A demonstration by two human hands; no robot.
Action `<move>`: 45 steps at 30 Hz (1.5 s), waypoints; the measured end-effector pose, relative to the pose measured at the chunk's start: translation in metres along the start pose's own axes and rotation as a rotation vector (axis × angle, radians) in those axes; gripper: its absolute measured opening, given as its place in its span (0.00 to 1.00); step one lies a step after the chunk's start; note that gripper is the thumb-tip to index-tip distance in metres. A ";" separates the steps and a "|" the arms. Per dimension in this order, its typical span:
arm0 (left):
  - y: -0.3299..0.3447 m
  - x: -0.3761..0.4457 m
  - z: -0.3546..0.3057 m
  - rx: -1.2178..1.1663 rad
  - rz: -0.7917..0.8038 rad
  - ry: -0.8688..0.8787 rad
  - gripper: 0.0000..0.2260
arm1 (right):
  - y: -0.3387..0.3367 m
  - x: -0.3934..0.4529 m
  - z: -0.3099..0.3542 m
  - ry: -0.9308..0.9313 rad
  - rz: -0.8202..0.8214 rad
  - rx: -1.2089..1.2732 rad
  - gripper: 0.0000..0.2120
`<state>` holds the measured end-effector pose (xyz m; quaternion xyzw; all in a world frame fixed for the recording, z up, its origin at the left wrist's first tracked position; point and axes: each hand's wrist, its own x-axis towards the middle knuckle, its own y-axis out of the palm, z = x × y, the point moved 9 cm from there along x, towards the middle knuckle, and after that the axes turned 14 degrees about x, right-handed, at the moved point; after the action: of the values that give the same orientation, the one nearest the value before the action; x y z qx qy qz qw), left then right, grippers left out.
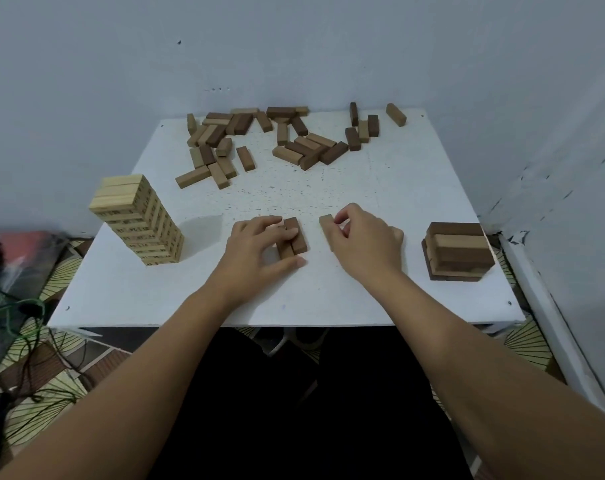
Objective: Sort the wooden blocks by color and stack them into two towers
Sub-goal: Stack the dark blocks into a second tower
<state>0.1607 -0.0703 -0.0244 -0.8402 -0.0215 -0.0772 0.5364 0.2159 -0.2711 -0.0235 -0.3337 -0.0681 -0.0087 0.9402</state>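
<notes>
My left hand (259, 247) grips two dark brown blocks (295, 239) lying side by side on the white table (380, 188), fingers over them and thumb at their near end. My right hand (359, 237) pinches a lighter brown block (326, 224), most of it hidden under the fingers. A tall tower of pale blocks (141, 220) stands at the left. A short stack of brown blocks (458, 251) sits at the right edge. Several loose light and dark brown blocks (266, 140) lie scattered along the far side of the table.
Grey walls close in behind and to the right of the table. Cables and dark objects (13, 306) lie on the patterned floor at the left. The table's near edge runs just below my wrists.
</notes>
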 end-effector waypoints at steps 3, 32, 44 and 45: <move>-0.001 -0.001 -0.001 0.003 -0.059 -0.006 0.21 | 0.012 -0.001 0.010 -0.020 0.123 0.063 0.12; -0.006 0.002 0.017 -0.138 -0.067 -0.148 0.43 | 0.015 -0.009 0.008 -0.147 0.043 0.207 0.11; -0.006 -0.001 0.027 -0.324 -0.092 -0.217 0.39 | 0.016 -0.009 0.007 -0.154 0.037 0.212 0.08; -0.006 -0.002 0.027 -0.338 -0.095 -0.222 0.39 | 0.016 -0.009 0.007 -0.157 0.038 0.212 0.08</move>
<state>0.1614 -0.0429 -0.0304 -0.9195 -0.1069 -0.0118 0.3780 0.2070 -0.2541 -0.0291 -0.2332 -0.1356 0.0422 0.9620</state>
